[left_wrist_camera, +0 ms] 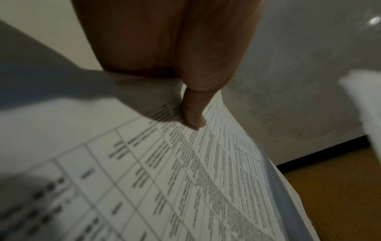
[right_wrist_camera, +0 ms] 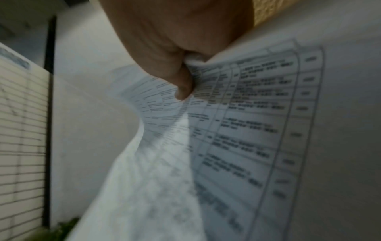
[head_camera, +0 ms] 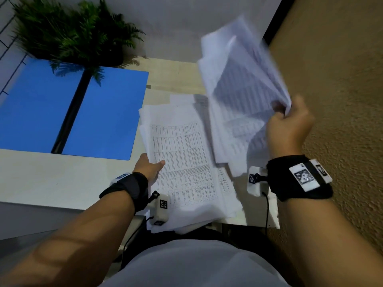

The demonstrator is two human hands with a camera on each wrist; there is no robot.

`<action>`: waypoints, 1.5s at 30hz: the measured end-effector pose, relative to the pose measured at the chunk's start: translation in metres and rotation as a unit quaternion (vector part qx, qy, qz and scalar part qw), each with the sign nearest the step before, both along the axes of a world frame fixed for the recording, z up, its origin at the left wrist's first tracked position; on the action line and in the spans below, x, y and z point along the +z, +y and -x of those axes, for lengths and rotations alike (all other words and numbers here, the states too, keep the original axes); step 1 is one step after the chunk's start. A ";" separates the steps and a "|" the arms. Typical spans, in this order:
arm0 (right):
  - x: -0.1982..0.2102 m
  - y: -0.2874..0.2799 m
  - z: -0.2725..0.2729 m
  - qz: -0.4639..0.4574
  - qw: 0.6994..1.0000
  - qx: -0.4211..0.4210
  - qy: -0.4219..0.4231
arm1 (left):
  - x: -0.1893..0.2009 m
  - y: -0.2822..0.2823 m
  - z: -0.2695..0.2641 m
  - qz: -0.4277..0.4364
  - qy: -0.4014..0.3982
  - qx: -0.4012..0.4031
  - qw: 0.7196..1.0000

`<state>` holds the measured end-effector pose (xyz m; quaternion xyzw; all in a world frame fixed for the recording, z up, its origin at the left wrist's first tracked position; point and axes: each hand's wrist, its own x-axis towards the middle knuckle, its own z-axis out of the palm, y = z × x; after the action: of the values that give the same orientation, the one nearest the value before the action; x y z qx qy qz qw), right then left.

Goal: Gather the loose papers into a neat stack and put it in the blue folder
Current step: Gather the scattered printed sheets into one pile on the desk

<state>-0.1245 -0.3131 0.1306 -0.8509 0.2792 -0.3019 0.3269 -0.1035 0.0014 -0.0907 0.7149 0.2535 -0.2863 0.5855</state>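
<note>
Ideally the right hand (head_camera: 289,129), pinching its raised sheaf (head_camera: 242,79), is lowering it squarely onto the pile (head_camera: 186,162) the left hand (head_camera: 149,167) is gripping

The room is dim with a cool cast, and the fern (head_camera: 78,32) throws a soft shadow onto the blue folder (head_camera: 107,112) just below it. The lifted papers (head_camera: 244,83) right of the folder are smeared by motion blur. Both wrist views are soft and out of focus, their printed lines bowed toward the edges.
</note>
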 end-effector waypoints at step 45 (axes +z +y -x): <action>-0.100 -0.043 -0.022 -0.310 0.915 0.051 0.254 | 0.079 0.002 0.004 0.104 -0.116 0.053 0.986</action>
<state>-0.1028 -0.3559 0.0309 -0.7681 0.3885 0.0436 0.5071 -0.1071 0.0038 -0.0113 0.6637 0.1903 -0.1948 0.6966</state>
